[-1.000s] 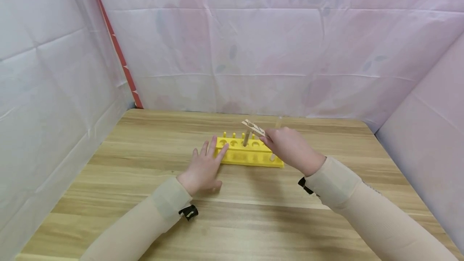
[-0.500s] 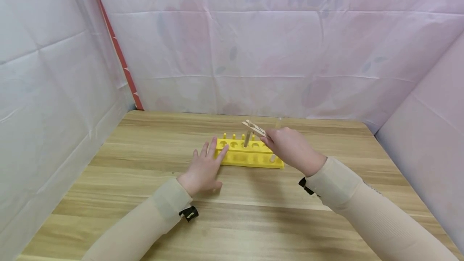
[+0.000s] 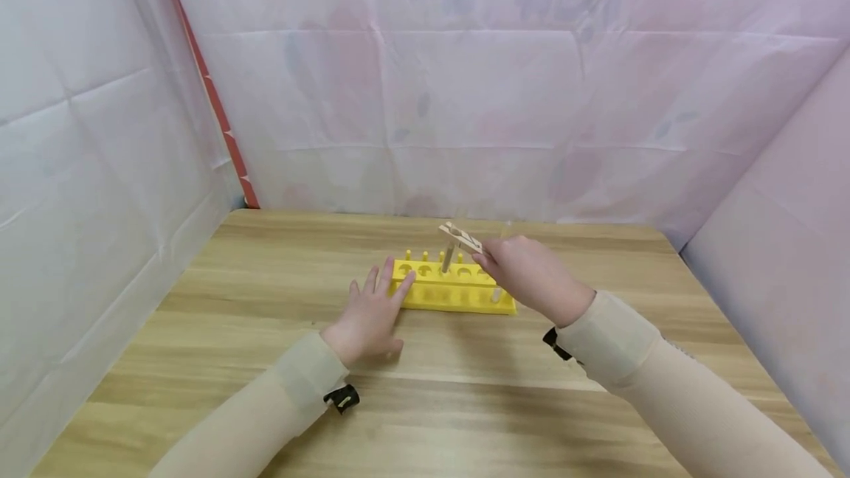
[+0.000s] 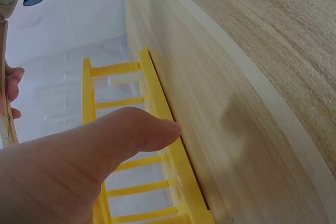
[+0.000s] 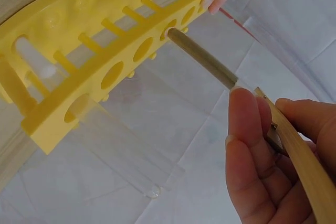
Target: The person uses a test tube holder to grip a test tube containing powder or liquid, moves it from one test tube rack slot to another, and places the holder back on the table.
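My right hand (image 3: 534,275) grips a wooden test tube clamp (image 5: 302,156) whose jaws are around a test tube (image 5: 202,59) with greyish-brown contents. The tube leans slightly, its lower end at a hole in the upper bar of a yellow test tube rack (image 3: 451,299). My left hand (image 3: 365,319) lies at the rack's left end, fingers spread and fingertips touching the upper bar. Its thumb (image 4: 142,129) overlaps the rack in the left wrist view. A second, clear test tube (image 5: 126,150) with something white at its bottom stands in the rack's right end.
The rack stands on a wood-grain table (image 3: 425,419), with a row of yellow pegs along its back. Pale, printed sheeting (image 3: 465,109) encloses the table behind and at both sides. A red strip (image 3: 215,102) runs up the back left corner.
The head view has tilted and shifted slightly, so everything appears a little lower. Both hands, the clamp and the rack keep nearly the same places relative to each other.
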The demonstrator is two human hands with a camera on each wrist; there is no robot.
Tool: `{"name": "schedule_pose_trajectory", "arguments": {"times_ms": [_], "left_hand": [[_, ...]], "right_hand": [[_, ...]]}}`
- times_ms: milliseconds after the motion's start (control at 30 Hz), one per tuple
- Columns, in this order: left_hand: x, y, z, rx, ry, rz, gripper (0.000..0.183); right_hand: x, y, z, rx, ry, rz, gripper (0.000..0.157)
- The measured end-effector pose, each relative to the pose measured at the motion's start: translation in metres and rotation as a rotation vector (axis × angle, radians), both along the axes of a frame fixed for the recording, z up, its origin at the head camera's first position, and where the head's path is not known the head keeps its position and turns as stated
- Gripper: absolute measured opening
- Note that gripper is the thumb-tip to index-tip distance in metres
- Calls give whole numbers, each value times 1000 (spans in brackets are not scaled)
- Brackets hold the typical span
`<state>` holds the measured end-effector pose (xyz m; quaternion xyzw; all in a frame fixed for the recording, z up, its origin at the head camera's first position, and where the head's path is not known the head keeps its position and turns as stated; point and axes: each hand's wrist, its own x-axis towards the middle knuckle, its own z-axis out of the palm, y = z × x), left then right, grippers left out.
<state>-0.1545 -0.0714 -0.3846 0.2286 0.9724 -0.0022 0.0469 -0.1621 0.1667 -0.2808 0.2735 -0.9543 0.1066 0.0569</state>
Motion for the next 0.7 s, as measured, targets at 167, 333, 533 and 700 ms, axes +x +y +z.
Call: {"name": "schedule_pose_trajectory", "arguments": {"times_ms": [167,333,533,700], "left_hand": [[0,-1,-2,7,7,1,108],[-1,-1,-2,4,14,-1,109],[-1,-1,0,-5,12,2,109],[-1,-1,0,-19,9,8,109]], "right_hand": [[-1,0,0,3,27,14,25],[-1,0,2,6,18,12,23],[-1,-2,5,5,29,24,22],[0,-4,8,-9,52,51,25]]}}
